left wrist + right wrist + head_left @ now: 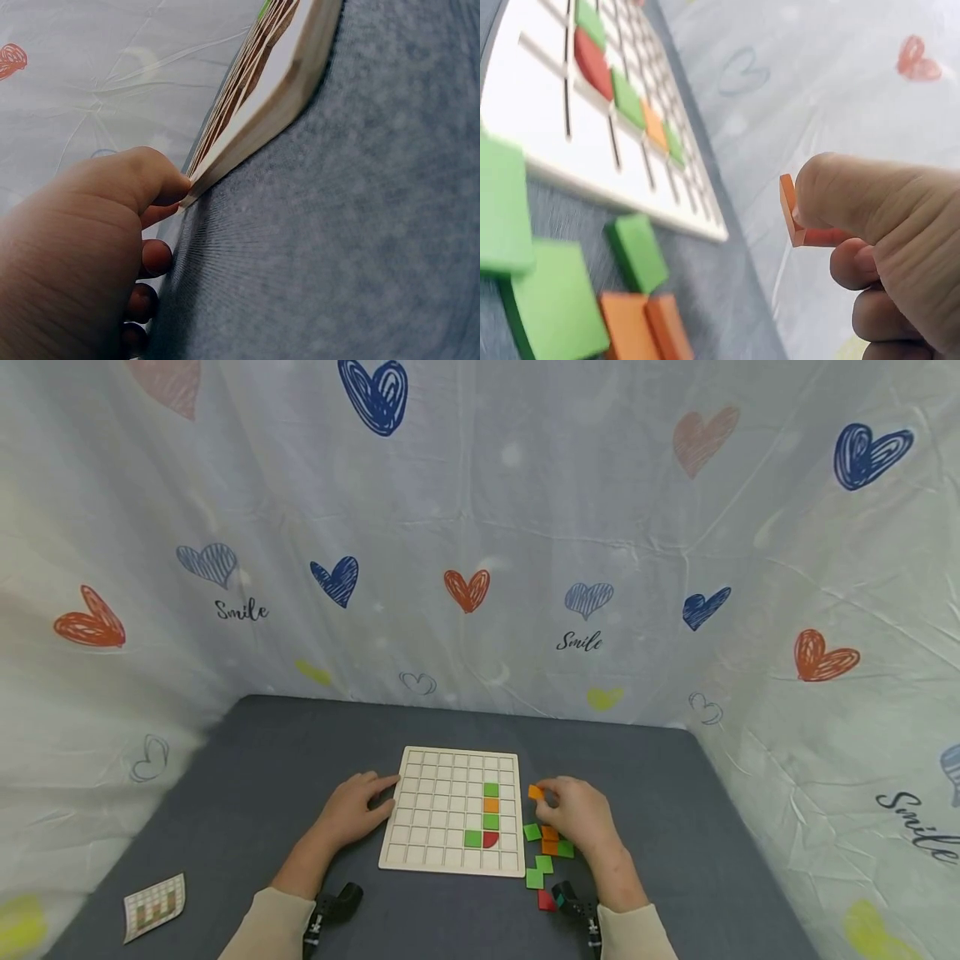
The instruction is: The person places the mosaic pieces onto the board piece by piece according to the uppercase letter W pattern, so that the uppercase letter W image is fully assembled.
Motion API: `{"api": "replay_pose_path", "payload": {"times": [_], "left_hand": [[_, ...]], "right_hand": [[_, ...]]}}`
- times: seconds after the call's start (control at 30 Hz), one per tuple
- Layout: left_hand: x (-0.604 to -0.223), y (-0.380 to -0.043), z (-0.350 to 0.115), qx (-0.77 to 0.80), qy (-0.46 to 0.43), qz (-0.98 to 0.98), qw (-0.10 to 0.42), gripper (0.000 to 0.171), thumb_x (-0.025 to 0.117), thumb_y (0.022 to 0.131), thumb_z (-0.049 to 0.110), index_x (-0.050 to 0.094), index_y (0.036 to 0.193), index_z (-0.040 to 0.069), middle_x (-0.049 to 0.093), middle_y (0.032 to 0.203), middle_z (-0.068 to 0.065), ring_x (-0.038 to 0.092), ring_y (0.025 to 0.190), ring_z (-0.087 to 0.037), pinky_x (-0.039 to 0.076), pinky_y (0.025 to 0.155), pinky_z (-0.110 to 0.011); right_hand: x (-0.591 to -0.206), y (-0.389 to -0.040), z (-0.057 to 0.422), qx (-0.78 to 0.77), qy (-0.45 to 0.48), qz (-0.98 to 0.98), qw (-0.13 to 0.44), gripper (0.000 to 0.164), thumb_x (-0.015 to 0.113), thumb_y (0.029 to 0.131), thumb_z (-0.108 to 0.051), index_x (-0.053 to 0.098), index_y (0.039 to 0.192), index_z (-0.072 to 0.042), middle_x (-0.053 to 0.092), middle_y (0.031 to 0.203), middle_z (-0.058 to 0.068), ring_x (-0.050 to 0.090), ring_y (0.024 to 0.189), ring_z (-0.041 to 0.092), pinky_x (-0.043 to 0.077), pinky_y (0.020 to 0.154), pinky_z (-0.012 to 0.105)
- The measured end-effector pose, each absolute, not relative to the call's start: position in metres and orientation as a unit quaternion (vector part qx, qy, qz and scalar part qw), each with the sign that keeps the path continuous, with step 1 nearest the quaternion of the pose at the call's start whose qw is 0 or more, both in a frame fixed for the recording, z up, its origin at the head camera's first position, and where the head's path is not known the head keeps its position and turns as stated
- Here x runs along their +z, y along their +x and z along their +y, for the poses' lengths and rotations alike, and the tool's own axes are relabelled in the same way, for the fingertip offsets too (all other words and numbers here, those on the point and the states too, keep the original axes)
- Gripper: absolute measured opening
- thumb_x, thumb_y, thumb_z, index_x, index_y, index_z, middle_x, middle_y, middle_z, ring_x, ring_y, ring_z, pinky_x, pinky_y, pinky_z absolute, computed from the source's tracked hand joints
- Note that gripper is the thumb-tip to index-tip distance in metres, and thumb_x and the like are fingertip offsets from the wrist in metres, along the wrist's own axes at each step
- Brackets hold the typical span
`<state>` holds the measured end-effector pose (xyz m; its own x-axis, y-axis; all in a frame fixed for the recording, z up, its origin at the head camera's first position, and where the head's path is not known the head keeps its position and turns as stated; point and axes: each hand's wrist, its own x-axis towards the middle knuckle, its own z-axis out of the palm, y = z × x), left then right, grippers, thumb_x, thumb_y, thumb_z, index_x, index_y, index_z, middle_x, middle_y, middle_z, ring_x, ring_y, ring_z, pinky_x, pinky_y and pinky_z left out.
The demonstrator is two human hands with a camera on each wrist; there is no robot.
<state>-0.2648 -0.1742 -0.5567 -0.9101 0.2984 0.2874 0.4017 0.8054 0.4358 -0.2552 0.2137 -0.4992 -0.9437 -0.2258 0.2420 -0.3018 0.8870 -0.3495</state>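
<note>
Surface: one table [300,739], covered in dark grey cloth of a fine weave, its far edge meeting the backdrop.

Room: pale, creased curtain [517,518] at far, left and right, printed with blue, red, pink and yellow hearts (the word "Smile" among them in black script).

Board: one wooden grid board [438,814], pale, flat at the middle of the table. Toward its right side, one column holds, from far to near, a green, an orange and a green tile, then a red piece [491,840] with a rounded side; a green tile [472,838] sits just left of the red.

Loose tiles: a cluster of green, orange and red [546,900] tiles, on the cloth right of the board.

Card: one small patterned card [153,908], near left, its edges curling.

Hands: two, well apart, the board between them. Left hand [352,808]: thumb and forefinger extended, touching the board's left edge. Right hand [581,814]: thumb and finger pinching one orange tile [535,792], raised above the table, just right of the board.

Sleeves: beige [637,933], both arms.
</note>
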Motion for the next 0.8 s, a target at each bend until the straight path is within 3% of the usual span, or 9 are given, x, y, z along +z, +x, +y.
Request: {"api": "replay_pose_path", "payload": {"times": [0.27, 0.57, 0.8], "left_hand": [[-0.559, -0.266, -0.175, -0.247, -0.186, -0.945, 0.106, 0.043, 0.073, 0.097, 0.023, 0.068, 0.138, 0.012, 0.037, 0.075, 0.008, 0.030, 0.063, -0.009, 0.031, 0.064, -0.032], [-0.558, -0.266, -0.175, -0.248, -0.183, -0.945, 0.105, 0.043, 0.073, 0.096, 0.022, 0.068, 0.137, 0.012, 0.037, 0.074, 0.008, 0.031, 0.063, -0.010, 0.032, 0.063, -0.032], [-0.558, -0.266, -0.175, -0.247, -0.179, -0.946, 0.106, 0.043, 0.073, 0.096, 0.023, 0.068, 0.137, 0.012, 0.037, 0.075, 0.008, 0.031, 0.064, -0.010, 0.032, 0.063, -0.032]], "right_hand": [[-0.481, -0.240, 0.190, 0.183, 0.198, -0.955, 0.123, 0.021, 0.077, 0.087, -0.020, 0.081, 0.107, -0.015, 0.057, 0.075, -0.005, 0.042, 0.062, 0.007, 0.036, 0.052, 0.026], [-0.484, -0.231, 0.163, 0.192, 0.277, -0.934, 0.122, 0.022, 0.078, 0.086, -0.021, 0.081, 0.108, -0.016, 0.058, 0.073, -0.007, 0.043, 0.060, 0.004, 0.034, 0.050, 0.023], [-0.496, -0.224, 0.140, 0.183, 0.337, -0.913, 0.136, 0.018, 0.076, 0.086, -0.020, 0.081, 0.103, -0.017, 0.069, 0.082, -0.006, 0.042, 0.058, -0.001, 0.031, 0.046, 0.017]]}}
